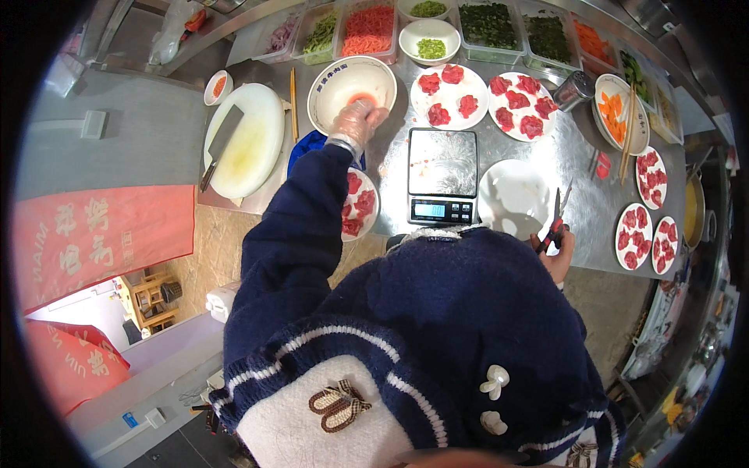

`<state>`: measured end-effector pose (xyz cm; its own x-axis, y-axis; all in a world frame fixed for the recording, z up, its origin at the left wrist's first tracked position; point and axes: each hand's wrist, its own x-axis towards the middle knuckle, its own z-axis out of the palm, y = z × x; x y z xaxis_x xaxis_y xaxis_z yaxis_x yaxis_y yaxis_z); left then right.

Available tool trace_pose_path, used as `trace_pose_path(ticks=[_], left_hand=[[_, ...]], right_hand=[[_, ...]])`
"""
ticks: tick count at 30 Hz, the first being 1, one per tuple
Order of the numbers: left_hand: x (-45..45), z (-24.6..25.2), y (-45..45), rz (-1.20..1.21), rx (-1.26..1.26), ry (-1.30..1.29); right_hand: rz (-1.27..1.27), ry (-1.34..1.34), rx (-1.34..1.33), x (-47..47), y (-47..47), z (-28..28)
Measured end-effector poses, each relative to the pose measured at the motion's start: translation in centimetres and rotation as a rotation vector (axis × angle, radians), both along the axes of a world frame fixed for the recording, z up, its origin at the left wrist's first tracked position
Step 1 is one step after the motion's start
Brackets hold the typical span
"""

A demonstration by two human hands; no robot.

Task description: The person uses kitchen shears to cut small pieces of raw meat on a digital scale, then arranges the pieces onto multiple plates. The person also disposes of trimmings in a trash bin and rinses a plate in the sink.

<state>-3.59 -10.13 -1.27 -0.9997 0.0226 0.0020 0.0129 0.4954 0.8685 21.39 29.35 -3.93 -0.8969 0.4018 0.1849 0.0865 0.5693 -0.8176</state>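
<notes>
My left hand (360,120), in a clear plastic glove, reaches into a large white bowl (327,76) with reddish residue at its bottom; its fingers are curled and I cannot tell if they hold anything. My right hand (559,251) grips scissors (551,234) with red and black handles, blades pointing away, over the right edge of a white plate (509,196). Between the hands sits a digital scale (443,164). Two plates with clumps of raw red meat (518,99) stand beyond it, and another meat plate (374,205) lies beside my left sleeve.
At left, a cleaver (225,137) lies on a round cutting board (251,169). Tubs of cut vegetables (367,29) line the back. At right stand a metal shaker (573,90), a bowl of carrot pieces (611,117) with chopsticks across it, and several small meat plates (634,237).
</notes>
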Motion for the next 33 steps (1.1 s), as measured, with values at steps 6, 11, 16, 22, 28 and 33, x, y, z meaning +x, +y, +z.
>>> trace_pose_path(ticks=[6,11,16,22,28,33], left_hand=[[0.8,4.1,2.2,0.117,0.344,-0.097],[3.3,2.9,8.3,-0.238,-0.218,-0.033],[5.2,1.3,12.5,-0.553,-0.598,0.055],[3.6,5.1,9.5,-0.435,-0.557,-0.248],[5.4,7.0,8.6,-0.271,-0.337,-0.074],[5.5,4.7,12.8,-0.389,-0.261,-0.006]], right_hand=[[0.03,0.022,0.037,0.4,0.3,0.0],[0.042,-0.043,0.013,0.5,0.2,0.6],[0.058,0.045,0.046,1.2,0.4,0.6],[0.017,-0.023,0.024,2.3,1.0,0.4],[-0.016,0.043,-0.081,2.4,0.7,0.5],[-0.05,0.1,-0.119,3.0,1.0,0.9]])
